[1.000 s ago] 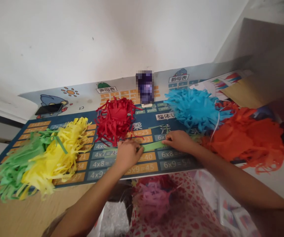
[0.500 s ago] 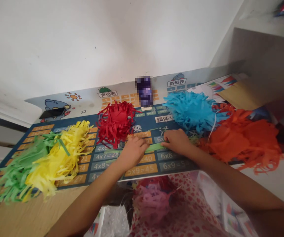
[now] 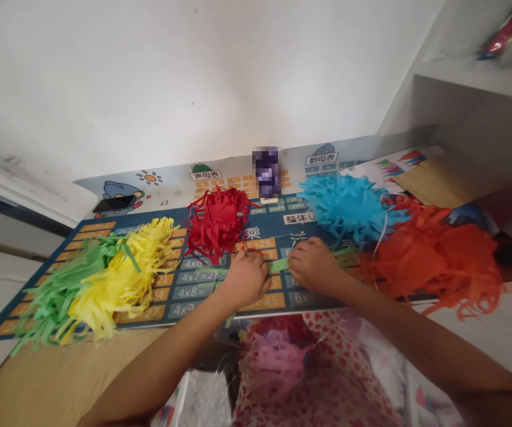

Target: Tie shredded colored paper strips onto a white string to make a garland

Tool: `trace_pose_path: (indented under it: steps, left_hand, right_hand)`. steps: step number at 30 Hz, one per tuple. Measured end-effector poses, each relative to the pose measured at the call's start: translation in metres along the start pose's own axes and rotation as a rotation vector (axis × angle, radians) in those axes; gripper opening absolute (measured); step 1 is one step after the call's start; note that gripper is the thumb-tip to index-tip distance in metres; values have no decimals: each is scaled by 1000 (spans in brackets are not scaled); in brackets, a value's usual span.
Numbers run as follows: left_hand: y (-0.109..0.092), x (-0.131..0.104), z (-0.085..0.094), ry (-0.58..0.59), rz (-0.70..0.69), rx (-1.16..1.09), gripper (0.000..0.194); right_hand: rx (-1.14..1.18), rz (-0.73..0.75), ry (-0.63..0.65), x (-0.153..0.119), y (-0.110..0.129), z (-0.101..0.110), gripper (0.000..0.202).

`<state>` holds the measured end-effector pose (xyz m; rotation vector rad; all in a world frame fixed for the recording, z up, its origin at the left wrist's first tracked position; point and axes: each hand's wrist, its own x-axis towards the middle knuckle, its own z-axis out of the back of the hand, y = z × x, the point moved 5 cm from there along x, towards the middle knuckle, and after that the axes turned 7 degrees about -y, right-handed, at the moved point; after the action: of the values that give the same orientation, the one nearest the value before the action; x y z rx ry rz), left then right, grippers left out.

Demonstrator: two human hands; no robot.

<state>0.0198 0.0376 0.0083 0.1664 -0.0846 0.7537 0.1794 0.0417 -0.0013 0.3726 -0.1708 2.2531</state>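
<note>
A light green paper strip [image 3: 277, 265] lies across the printed mat, stretched between my two hands. My left hand [image 3: 245, 276] rests on the mat with curled fingers, closed on the strip's left part. Over its right part my right hand [image 3: 312, 267] is closed too, fingers bent; the strip's end shows beyond it. Just behind my left hand sits a red fringed paper bundle [image 3: 218, 220]. A blue fringed bundle [image 3: 349, 204] and an orange one [image 3: 438, 255] lie near my right hand. My fingertips are partly hidden.
Yellow [image 3: 122, 279] and green [image 3: 66, 287] fringed bundles lie at the left of the mat [image 3: 184, 293]. A black phone [image 3: 114, 204] lies at the back left. A purple, blurred-out object [image 3: 267, 173] stands near the wall. Pink fringe [image 3: 276, 359] rests on my lap.
My right hand has come down onto the strip and its fingers have closed. The left hand's fingers are more curled. The head view has shifted slightly.
</note>
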Motion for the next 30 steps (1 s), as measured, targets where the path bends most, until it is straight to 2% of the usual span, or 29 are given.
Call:
trace_pose_path:
  steps: [2,5,9,12,15,20,26,30]
  left_hand:
    - [-2,7,-1,11,11,8,25]
    - [-2,12,-4,8,14,9,23]
    - [0,11,-9,-17,19,18,18]
    - [2,6,-11,-72,48,36,17]
    - [1,3,-11,-117,49,78,14]
    - [0,-4,-11,-154,20,126,20]
    - [7,-21,-10,-205,58,39,20]
    - [18,-25,-11,-212,152,-112,19]
  right_hand:
    - [-25,75,60,2,11,-6,22]
    - [-67,100,95,6,14,-13,21]
    - [-49,86,83,9,6,-14,24]
    - [-29,22,66,11,3,-10,23]
    - [3,-11,34,16,11,-8,20]
    - [0,76,6,16,26,-16,18]
    - [40,-39,-40,-7,-8,-20,18]
    - [197,-167,-4,-13,-30,-22,19]
